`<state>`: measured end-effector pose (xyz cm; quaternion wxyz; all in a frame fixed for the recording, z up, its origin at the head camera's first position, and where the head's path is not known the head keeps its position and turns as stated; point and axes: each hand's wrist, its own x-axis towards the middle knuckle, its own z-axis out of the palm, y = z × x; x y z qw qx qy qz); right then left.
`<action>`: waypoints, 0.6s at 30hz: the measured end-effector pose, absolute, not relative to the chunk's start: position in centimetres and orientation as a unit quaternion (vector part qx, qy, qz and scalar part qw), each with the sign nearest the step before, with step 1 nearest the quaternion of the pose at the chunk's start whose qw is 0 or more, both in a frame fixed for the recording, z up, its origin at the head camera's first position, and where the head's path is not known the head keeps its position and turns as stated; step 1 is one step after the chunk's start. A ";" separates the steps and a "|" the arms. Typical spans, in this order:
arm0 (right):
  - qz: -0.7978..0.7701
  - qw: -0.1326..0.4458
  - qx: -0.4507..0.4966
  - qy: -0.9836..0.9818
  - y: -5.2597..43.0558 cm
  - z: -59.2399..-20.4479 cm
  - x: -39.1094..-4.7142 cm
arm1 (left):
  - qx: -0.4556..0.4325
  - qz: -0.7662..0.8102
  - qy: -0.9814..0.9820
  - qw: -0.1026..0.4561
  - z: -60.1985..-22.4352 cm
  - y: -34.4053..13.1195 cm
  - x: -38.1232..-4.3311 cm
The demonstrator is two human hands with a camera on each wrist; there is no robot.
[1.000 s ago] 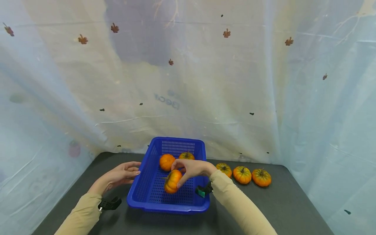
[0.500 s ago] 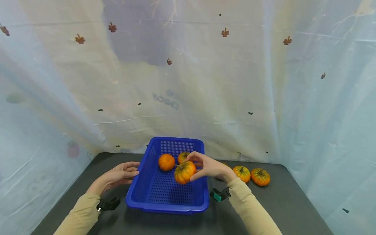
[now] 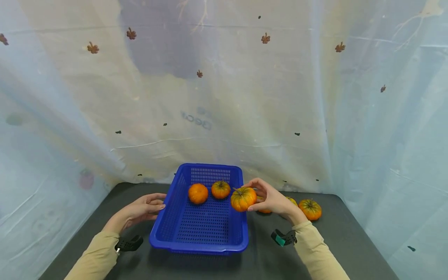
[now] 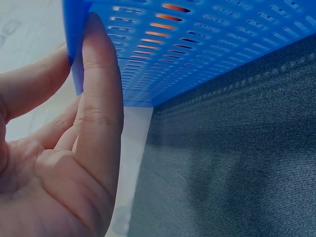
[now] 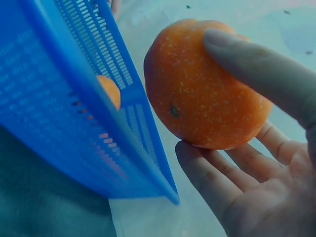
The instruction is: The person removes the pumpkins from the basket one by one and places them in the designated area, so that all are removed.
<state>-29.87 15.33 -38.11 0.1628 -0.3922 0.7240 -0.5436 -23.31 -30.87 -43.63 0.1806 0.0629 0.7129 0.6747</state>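
Note:
My right hand (image 3: 272, 200) holds a small orange pumpkin (image 3: 243, 199) between thumb and fingertips, above the right rim of a blue plastic basket (image 3: 199, 247). In the right wrist view the pumpkin's smooth underside (image 5: 197, 94) faces the camera, beside the basket's wall. Two more small pumpkins sit inside toward the back: a plain orange one (image 3: 198, 193) and a green-streaked one (image 3: 220, 189). At the basket's left side, my left hand (image 3: 141, 209) grips the rim; the left wrist view shows thumb and finger on either side of its edge (image 4: 73, 29).
On the dark table (image 3: 350, 241), right of the basket, a striped pumpkin (image 3: 310, 210) lies in plain view. Two others are partly hidden behind the right hand and wrist. A pale printed plastic sheet (image 3: 224, 97) hangs behind and around the table.
My right hand has lifted the pumpkin from within the basket and carried it rightward to the right rim. The left hand and basket stay put.

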 end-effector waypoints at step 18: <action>-0.566 0.132 -0.344 0.737 21.1 -41.6 -28.7 | 0.072 0.682 0.703 0.187 -43.6 -30.9 -23.3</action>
